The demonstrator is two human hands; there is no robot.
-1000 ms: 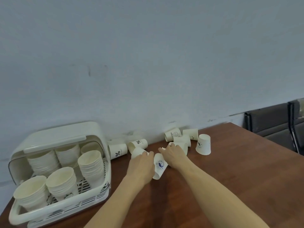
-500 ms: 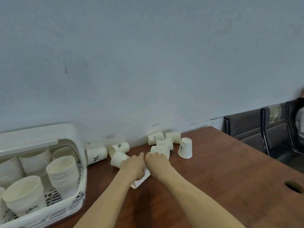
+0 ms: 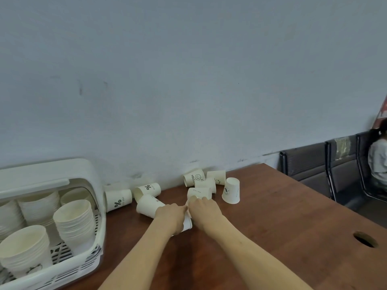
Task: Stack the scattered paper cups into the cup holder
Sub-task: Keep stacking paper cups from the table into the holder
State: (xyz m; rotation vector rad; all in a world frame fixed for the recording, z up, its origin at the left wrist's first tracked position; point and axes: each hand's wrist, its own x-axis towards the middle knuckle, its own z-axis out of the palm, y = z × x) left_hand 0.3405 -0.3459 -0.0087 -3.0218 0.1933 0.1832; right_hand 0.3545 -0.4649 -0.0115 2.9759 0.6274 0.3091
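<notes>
Head view: left hand (image 3: 170, 216) and right hand (image 3: 204, 211) meet over one paper cup (image 3: 187, 222) on the worktop (image 3: 272, 237), their fingers curled round it. Loose cups (image 3: 206, 185) lie beyond the fingers. Left of them, the cup holder (image 3: 98, 243) contains cup stacks (image 3: 74, 222).

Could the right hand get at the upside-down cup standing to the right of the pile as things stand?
Probably yes. The upside-down cup stands apart on bare table, just beyond and right of the right hand, nothing between them. That hand is busy, though, at the cup the left hand holds.
</notes>
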